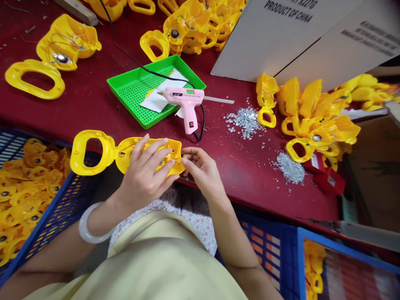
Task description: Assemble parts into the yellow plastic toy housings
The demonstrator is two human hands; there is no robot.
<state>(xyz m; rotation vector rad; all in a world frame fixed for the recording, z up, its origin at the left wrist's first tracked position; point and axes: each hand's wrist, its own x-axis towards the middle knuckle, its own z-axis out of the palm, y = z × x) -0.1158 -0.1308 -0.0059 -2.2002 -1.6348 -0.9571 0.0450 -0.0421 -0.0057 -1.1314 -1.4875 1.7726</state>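
Note:
A yellow plastic shell (93,152) with a ring-shaped handle at its left end lies across the front edge of the dark red table. My left hand (146,171) rests over the shell's body with its fingers spread, covering part of the inside. At the right end of the shell is my right hand (201,168), its thumb and fingers drawn together beside the rim; whatever they pinch is too small or hidden to name. Just beyond the hands lies a pink glue gun (187,102), its nozzle over a green tray (146,121) that holds white paper.
More yellow shells (70,41) lie at the back left and right. Two piles of small silvery pieces (245,121) sit right of the glue gun. A large carton (265,37) stands behind. Blue crates (46,233) flank the lap, and a black cord crosses the tray.

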